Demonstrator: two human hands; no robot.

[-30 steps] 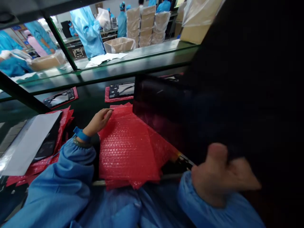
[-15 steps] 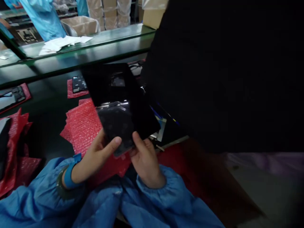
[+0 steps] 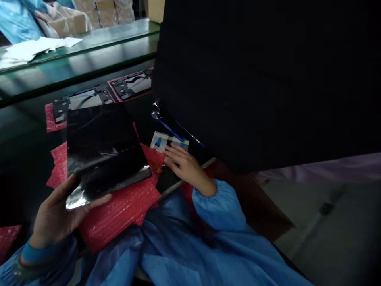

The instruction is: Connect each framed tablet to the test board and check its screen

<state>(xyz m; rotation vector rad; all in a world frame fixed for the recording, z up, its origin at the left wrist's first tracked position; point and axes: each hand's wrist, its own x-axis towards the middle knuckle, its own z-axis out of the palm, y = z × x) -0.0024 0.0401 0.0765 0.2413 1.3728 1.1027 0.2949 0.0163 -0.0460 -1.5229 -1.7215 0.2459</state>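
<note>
A glossy black panel (image 3: 104, 147) rests in my left hand (image 3: 56, 214), thumb on its near left corner and fingers beneath. The panel is tilted above a stack of red bubble-wrap sheets (image 3: 119, 212). My right hand (image 3: 186, 165) holds no visible object; its fingers are spread and reach over small white cards (image 3: 159, 141) with blue marks, on the dark table. Just beyond the cards lies a blue pen-like stick (image 3: 169, 129).
Behind the panel, device frames (image 3: 135, 85) lie on red bubble wrap. A large black sheet (image 3: 262, 79) blocks the right side. White papers (image 3: 26, 51) sit on a raised green-edged shelf (image 3: 110, 53); beyond it are a person's blue sleeve (image 3: 18, 20) and boxes.
My right hand has let go of the panel and moved right to the cards. My left hand has carried the panel left and turned it. The view has shifted right.
</note>
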